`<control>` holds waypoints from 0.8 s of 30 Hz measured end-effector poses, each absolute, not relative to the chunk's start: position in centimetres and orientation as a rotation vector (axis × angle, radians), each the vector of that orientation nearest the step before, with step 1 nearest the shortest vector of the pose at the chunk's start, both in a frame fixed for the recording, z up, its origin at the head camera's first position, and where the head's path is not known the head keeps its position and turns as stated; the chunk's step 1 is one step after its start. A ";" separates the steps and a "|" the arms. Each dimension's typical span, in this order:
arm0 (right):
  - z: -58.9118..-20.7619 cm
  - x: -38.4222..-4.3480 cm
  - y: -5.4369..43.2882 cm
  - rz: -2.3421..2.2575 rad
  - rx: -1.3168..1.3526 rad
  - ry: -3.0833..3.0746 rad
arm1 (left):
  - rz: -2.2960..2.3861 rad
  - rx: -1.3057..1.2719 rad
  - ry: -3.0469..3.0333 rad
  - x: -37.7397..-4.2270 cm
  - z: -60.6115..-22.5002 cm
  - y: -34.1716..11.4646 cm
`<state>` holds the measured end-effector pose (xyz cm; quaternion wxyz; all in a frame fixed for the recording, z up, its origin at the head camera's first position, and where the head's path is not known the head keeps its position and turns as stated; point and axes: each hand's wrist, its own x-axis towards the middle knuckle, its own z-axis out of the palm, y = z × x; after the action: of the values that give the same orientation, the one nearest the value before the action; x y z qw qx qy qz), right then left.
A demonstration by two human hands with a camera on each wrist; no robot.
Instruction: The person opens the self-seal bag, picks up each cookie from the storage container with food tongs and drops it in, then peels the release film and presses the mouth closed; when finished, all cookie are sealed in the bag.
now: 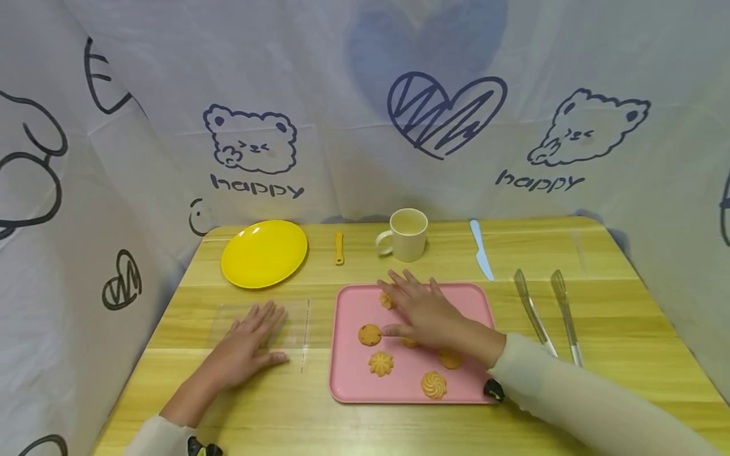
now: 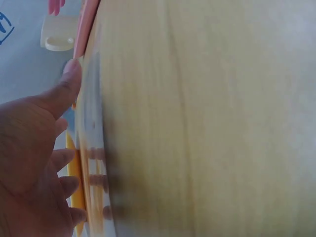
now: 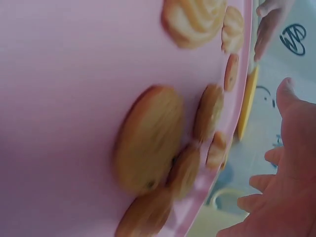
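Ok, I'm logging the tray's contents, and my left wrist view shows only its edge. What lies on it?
Observer: Several cookies lie on the pink tray.
Operator: Is any of them being gripped?
Observer: No, the right hand is over the tray with its fingers spread.
Operator: And what lies past the tray's far right corner?
Observer: A light blue knife, to the right of the mug.
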<state>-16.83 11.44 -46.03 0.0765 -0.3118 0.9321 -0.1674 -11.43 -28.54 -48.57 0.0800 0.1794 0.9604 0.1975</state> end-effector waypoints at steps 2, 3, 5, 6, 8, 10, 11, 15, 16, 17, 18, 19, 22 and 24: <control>-46.1 -16.8 10.6 -0.485 -0.975 2.780 | 0.568 0.541 2.868 -11.4 -48.8 -28.6; -46.1 -16.8 10.2 -0.479 -0.994 2.772 | 0.553 0.547 2.868 -11.4 -48.9 -28.6; -46.1 -16.8 9.3 -0.455 -1.034 2.760 | 0.533 0.545 2.856 -11.4 -48.9 -28.6; -46.2 -16.7 8.8 -0.446 -1.052 2.754 | 0.525 0.547 2.854 -11.3 -49.0 -28.6; -46.3 -16.7 7.9 -0.440 -1.085 2.740 | 0.515 0.550 2.852 -11.3 -48.9 -28.6; -46.4 -16.7 7.0 -0.431 -1.110 2.723 | 0.511 0.544 2.848 -11.3 -48.8 -28.7; -46.5 -16.6 6.6 -0.428 -1.118 2.712 | 0.509 0.544 2.848 -11.3 -48.7 -28.6; -46.7 -16.5 4.8 -0.400 -1.148 2.663 | 0.501 0.546 2.845 -11.3 -48.6 -28.6; -46.7 -16.4 4.4 -0.386 -1.156 2.652 | 0.499 0.547 2.844 -11.4 -48.5 -28.5; -46.7 -16.3 4.0 -0.370 -1.168 2.643 | 0.497 0.548 2.845 -11.4 -48.5 -28.5; -46.8 -16.3 3.5 -0.353 -1.182 2.637 | 0.494 0.549 2.846 -11.4 -48.5 -28.5; -46.9 -16.2 3.2 -0.334 -1.195 2.630 | 0.490 0.551 2.847 -11.5 -48.5 -28.4; -47.1 -16.0 2.1 -0.285 -1.228 2.611 | 0.476 0.556 2.853 -11.5 -48.5 -28.4; -47.1 -15.8 1.6 -0.260 -1.247 2.594 | 0.468 0.560 2.858 -11.6 -48.5 -28.3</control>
<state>-15.76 1.57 -47.12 0.1254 -0.4280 0.8906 -0.0892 -11.55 -28.33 -48.55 0.0957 0.1891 0.9644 0.1580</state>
